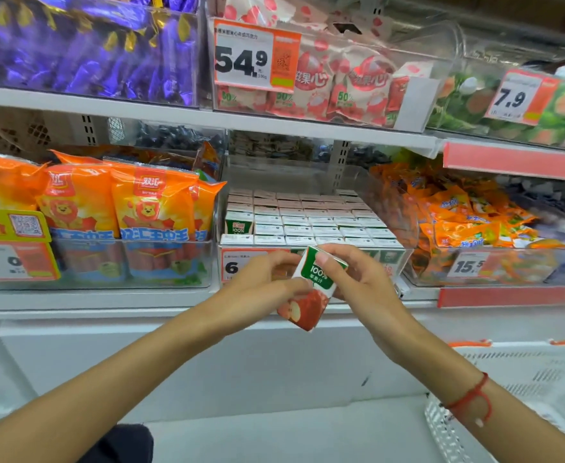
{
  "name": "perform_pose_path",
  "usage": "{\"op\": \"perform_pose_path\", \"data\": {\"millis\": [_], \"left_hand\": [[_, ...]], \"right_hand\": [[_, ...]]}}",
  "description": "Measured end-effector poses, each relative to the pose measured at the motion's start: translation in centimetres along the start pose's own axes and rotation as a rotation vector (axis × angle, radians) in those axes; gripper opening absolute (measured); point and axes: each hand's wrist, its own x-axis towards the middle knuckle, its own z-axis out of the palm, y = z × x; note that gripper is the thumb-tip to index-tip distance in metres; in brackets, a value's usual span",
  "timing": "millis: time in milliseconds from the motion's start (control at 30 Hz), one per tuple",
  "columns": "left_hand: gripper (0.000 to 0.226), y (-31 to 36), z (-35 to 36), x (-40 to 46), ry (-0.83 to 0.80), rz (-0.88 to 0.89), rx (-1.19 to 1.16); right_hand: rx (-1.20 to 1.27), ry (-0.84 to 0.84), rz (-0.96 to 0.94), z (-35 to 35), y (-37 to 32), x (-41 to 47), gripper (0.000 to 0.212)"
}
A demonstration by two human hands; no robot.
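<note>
While left hand (257, 289) and right hand (358, 282) pinch it, the juice carton (311, 297) leans top-rightward.

At frame centre, the left hand (257, 289) and juice carton (307, 309) hide the price tag (237, 266) beyond its 6; the mid-left tag (10, 262) is cut by the edge.

Person, two arms in view. Left hand (261, 289) and right hand (358, 282): bare, as are both forearms down to the lower edge of the view. Right wrist: thin red cord bracelet (471, 399), its strands doubled in places, a small pale bead hanging from it. Fingers (327, 262): nails short, plain. Lower left: patch of black cloth (120, 444), clothing, kind not discernible.
</note>
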Motion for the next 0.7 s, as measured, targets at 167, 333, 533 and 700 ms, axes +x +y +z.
{"op": "perform_pose_path", "data": {"millis": [167, 333, 533, 700], "left_hand": [[0.039, -2.6, 0.2, -0.8, -0.013, 0.029, -0.09], [0.027, -3.2, 1.3, -0.8, 0.095, -0.067, -0.27], [0.023, -2.8, 3.8, -1.1, 0.24, -0.104, -0.401], [0.035, -2.4, 3.4, -0.7, 0.231, -0.129, -0.416]], "right_hand": [[0.064, -0.057, 0.104, -0.1, 0.7, 0.5, 0.023], [0.112, -0.149, 0.254, -0.2, 1.7, 0.8, 0.038], [0.102, -0.195, 0.262, -0.9, 1.9, 0.2, 0.028], [0.058, -0.188, 0.232, -1.5, 1.6, -0.3, 0.034]]}}
